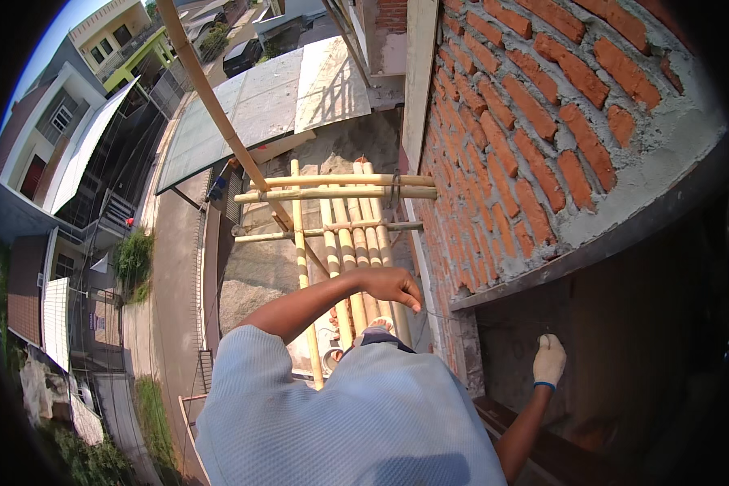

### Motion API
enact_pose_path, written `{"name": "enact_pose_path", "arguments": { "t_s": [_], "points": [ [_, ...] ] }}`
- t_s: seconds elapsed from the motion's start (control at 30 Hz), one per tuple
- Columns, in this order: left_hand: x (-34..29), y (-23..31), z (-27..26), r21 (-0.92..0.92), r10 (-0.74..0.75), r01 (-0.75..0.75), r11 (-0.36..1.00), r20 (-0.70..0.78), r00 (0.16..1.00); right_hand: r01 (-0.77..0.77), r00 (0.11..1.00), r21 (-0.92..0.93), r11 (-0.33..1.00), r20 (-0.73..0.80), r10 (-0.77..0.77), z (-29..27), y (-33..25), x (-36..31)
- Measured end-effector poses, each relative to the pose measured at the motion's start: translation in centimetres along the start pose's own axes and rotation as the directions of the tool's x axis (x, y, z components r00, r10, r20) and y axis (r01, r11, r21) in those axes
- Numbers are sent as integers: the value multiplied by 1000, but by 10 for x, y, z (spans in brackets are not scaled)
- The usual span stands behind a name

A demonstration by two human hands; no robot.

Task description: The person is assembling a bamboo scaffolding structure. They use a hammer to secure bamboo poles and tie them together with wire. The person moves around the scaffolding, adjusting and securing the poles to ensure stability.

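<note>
My left hand (390, 287) is bare and closed, held out in front of my body over the bamboo poles. A thin string or wire (439, 314) runs from its fingertips to the right, past the corner of the wall. In the shaded opening on the right, my right hand (549, 362), in a white glove with a blue cuff, is also closed. The thin line fades in the shade but appears to lead to its fingertips. Beside both hands rises a brick wall (506, 162) with rough grey mortar, its lower edge above the opening.
Bamboo poles (346, 243) form a narrow platform under my feet, with crosswise poles (332, 193) ahead. A tall slanting bamboo pole (219, 105) stands at the left. Far below lie a road (174, 300), houses and a flat canopy roof (251, 93).
</note>
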State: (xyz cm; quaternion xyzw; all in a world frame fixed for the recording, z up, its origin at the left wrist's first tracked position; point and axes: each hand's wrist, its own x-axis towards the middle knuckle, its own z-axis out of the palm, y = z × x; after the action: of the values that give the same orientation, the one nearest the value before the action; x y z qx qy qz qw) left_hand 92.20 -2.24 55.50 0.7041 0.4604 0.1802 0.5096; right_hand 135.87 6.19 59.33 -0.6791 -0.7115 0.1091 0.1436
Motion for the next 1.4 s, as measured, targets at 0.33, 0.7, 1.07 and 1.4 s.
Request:
{"name": "enact_pose_path", "arguments": {
  "t_s": [0.33, 0.7, 1.07, 1.4],
  "points": [
    [-15, -85, -23, 82, -178, 201, 976, -234, 956, -34, 726, 903, 427, 316, -610, -69, -13, -15],
    [-199, -131, 11, -623, -778, 470, 626, -543, 317, -169, 985, 698, 696, 130, 109, 34, 32, -32],
    [14, 42, 42, -400, -530, -877, 264, -821, 215, 715, 532, 583, 385, -96, -842, 52, -181, -43],
    [11, 68, -7, -204, -278, -979, -11, -940, 198, 490, 715, 665, 564, 64, -696, 33, -155, -25]
  ]
}}
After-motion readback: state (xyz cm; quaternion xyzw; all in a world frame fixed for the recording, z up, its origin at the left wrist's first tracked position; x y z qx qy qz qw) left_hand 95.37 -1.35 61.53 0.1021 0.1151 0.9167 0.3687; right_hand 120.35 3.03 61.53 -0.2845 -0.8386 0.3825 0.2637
